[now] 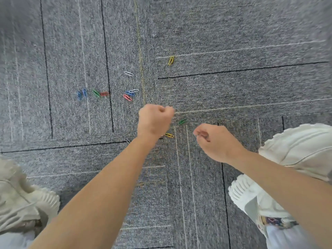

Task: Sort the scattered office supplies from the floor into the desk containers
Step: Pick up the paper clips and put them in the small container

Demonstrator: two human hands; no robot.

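Observation:
Coloured paper clips lie scattered on the grey carpet. A yellow clip point(171, 60) lies farthest away, a white clip point(128, 73) nearer. A blue, white and red cluster point(130, 94) sits left of centre. Further left lie two blue clips point(82, 94), a green clip point(96, 93) and a red clip point(104, 94). My left hand point(154, 121) is curled into a fist above the carpet; whether it holds anything is hidden. My right hand point(213, 141) has its fingers curled, fingertips pinched together. Between the hands lie a green clip point(182, 121) and a yellow clip point(169, 135).
My two white shoes point(23, 198) point(280, 159) stand at the left and right edges. A grey clip point(127, 140) peeks out beside my left forearm. A faint clip point(177, 31) lies far up the carpet. No desk containers are in view.

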